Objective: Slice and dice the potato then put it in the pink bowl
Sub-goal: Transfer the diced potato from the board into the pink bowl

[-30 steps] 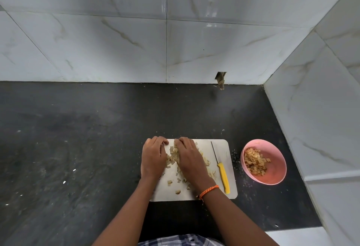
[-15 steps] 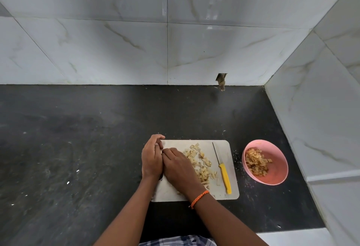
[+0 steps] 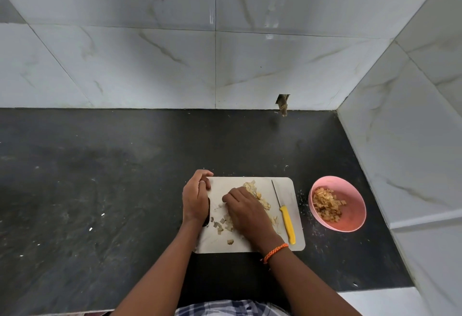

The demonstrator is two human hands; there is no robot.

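Observation:
Diced potato [image 3: 261, 200] lies in a loose heap on the white cutting board [image 3: 252, 244], with a few stray pieces [image 3: 221, 225] nearer the front left. My right hand [image 3: 247, 212] lies palm down over the middle of the dice, fingers bent onto the board, hiding part of the heap. At the board's left edge rests my left hand [image 3: 196, 197], standing on its side with its fingers loosely curled and nothing in it. The pink bowl [image 3: 355, 212] sits to the right of the board and holds a mound of potato dice [image 3: 327, 204].
A yellow-handled knife [image 3: 287, 223] lies along the board's right side, blade pointing away from me. The board sits on a dark counter [image 3: 100, 190]; tiled walls close the back and the right. Small scraps dot the counter between board and bowl.
My right hand has swept from beside the left hand back toward the middle of the board. The left hand has stayed at the left edge. Stray dice now show at the front left.

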